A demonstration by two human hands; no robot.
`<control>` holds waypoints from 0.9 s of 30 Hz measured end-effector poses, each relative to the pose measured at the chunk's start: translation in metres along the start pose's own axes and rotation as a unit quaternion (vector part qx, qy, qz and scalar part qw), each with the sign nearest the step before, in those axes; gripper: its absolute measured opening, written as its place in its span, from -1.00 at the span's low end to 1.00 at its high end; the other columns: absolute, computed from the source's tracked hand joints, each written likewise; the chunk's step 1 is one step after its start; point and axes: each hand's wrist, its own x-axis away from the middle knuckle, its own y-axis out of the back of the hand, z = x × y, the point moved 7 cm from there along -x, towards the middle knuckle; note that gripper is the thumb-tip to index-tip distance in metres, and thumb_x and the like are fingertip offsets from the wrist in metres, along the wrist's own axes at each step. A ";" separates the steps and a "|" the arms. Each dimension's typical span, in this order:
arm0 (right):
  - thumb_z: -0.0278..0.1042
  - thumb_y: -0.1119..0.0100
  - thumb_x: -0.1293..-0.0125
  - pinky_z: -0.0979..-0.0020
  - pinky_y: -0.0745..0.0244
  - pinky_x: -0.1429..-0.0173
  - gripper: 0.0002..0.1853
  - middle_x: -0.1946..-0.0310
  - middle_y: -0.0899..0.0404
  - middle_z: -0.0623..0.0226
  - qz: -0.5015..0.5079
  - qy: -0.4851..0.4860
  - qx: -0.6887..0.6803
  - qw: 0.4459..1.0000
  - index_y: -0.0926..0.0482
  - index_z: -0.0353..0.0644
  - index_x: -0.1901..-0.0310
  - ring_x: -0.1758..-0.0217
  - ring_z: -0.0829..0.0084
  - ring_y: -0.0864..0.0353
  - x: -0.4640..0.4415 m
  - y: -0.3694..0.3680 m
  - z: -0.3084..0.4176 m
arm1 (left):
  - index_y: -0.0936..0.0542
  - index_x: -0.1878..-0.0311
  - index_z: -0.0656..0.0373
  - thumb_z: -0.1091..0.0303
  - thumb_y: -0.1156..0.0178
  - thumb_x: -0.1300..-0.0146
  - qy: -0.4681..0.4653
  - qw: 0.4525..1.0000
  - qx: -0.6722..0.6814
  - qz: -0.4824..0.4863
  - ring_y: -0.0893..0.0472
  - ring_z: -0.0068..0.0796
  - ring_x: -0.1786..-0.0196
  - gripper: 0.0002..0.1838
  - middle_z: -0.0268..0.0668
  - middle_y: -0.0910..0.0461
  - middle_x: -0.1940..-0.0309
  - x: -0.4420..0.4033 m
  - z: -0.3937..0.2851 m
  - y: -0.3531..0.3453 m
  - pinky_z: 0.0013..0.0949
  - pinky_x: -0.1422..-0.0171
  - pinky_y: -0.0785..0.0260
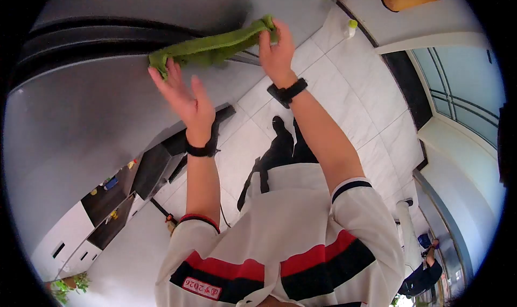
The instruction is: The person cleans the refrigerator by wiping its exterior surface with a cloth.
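Note:
A green cloth [215,46] hangs stretched between my two hands, folded along its length and sagging slightly in the middle. My left hand [186,100] has its fingertips on the left end of the cloth, with the thumb standing apart. At the other end, my right hand [277,51] pinches the cloth's bunched corner between thumb and fingers. Both wrists wear black bands; a dark watch [286,93] sits on the right one. Behind the cloth is a large smooth grey panel [97,108] with dark curved grooves; whether the cloth touches it I cannot tell.
White tiles [344,86] cover the floor beneath me. A white bottle with a green cap [351,30] stands near the wall. Cabinets with drawers [67,242] and a plant [75,283] are at lower left. A glass-paned door [463,86] is at right; another person [423,277] is at lower right.

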 end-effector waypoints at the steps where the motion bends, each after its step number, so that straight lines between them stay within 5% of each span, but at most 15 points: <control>1: -0.46 -0.25 -0.16 0.17 -0.50 0.03 -0.66 0.21 -0.60 0.07 -0.018 0.034 -0.007 0.999 -0.48 -0.27 0.01 0.13 0.04 -0.59 -0.014 0.001 0.013 | 0.34 -0.50 0.26 0.51 -0.02 -0.33 0.004 1.000 0.023 -0.004 -0.05 -0.06 -0.52 -0.13 0.20 0.03 -0.45 -0.006 -0.004 -0.006 -0.08 -0.55 0.19; 4: -0.41 -0.32 -0.10 0.09 -0.40 -0.17 -0.51 0.04 -0.53 0.02 0.007 0.178 -0.008 0.984 -0.45 -0.26 -0.10 -0.08 -0.09 -0.47 -0.056 0.000 0.058 | 0.42 -0.51 0.16 0.57 0.01 -0.33 0.026 0.998 0.062 -0.017 0.03 -0.08 -0.54 -0.09 0.10 0.15 -0.50 -0.024 -0.006 -0.023 -0.09 -0.56 0.22; 8: -0.46 -0.20 -0.13 -0.18 -0.01 -0.42 -0.29 -0.33 -0.20 -0.20 0.115 0.196 -0.011 0.974 -0.23 -0.31 -0.35 -0.43 -0.24 -0.08 -0.080 -0.025 0.068 | 0.45 -0.50 0.19 0.61 0.03 -0.32 0.017 0.995 0.099 -0.030 0.04 -0.12 -0.54 -0.09 0.09 0.18 -0.50 -0.040 -0.003 -0.047 -0.16 -0.55 0.23; 10: -0.42 -0.17 -0.17 -0.21 0.04 -0.44 -0.35 -0.34 -0.18 -0.22 0.101 0.150 0.006 0.984 -0.26 -0.35 -0.32 -0.45 -0.23 -0.04 -0.084 -0.030 0.076 | 0.49 -0.48 0.24 0.62 0.06 -0.31 0.048 0.996 0.080 -0.011 0.08 -0.12 -0.55 -0.09 0.10 0.23 -0.50 -0.042 0.008 -0.061 -0.21 -0.55 0.26; 13: -0.29 -0.37 -0.08 -0.06 -0.24 -0.32 -0.33 -0.13 -0.40 -0.06 0.048 0.211 0.061 0.974 -0.35 -0.25 -0.23 -0.24 -0.28 -0.27 -0.083 -0.034 0.078 | 0.48 -0.48 0.25 0.64 0.05 -0.29 0.031 0.994 0.091 -0.044 0.05 -0.14 -0.54 -0.08 0.08 0.19 -0.50 -0.042 0.019 -0.069 -0.23 -0.55 0.24; 16: -0.31 -0.31 -0.14 -0.05 -0.15 -0.38 -0.25 -0.21 -0.30 -0.22 0.083 0.234 0.116 0.962 -0.19 -0.43 -0.29 -0.28 -0.29 -0.24 -0.078 -0.041 0.061 | 0.47 -0.48 0.28 0.65 0.04 -0.28 0.033 0.996 0.054 -0.057 0.01 -0.13 -0.52 -0.08 0.09 0.13 -0.48 -0.034 0.036 -0.072 -0.23 -0.54 0.19; 19: -0.23 -0.32 -0.13 -0.15 0.07 -0.45 -0.11 -0.30 -0.12 -0.33 0.143 0.183 0.115 0.966 -0.03 -0.51 -0.35 -0.36 -0.44 -0.01 -0.066 -0.051 0.021 | 0.43 -0.48 0.33 0.65 0.03 -0.27 0.083 0.992 0.076 -0.055 -0.03 -0.11 -0.51 -0.10 0.11 0.07 -0.46 -0.021 0.050 -0.081 -0.24 -0.52 0.14; 23: -0.30 -0.29 -0.17 -0.10 0.08 -0.47 -0.14 -0.32 -0.06 -0.41 0.203 0.058 0.098 0.973 0.00 -0.56 -0.34 -0.40 -0.44 0.04 -0.051 -0.044 -0.017 | 0.37 -0.49 0.26 0.67 0.01 -0.28 0.110 0.992 0.027 -0.059 -0.08 -0.14 -0.47 -0.11 0.08 0.04 -0.45 0.008 0.095 -0.092 -0.23 -0.51 0.10; 27: -0.33 -0.26 -0.22 -0.04 0.10 -0.50 -0.15 -0.35 -0.01 -0.41 0.214 0.029 0.106 0.971 0.04 -0.56 -0.36 -0.43 -0.42 0.08 -0.030 -0.040 -0.051 | 0.31 -0.49 0.26 0.68 -0.01 -0.26 0.155 0.985 0.061 -0.051 -0.11 -0.16 -0.45 -0.12 0.06 0.00 -0.43 0.031 0.117 -0.112 -0.24 -0.49 0.05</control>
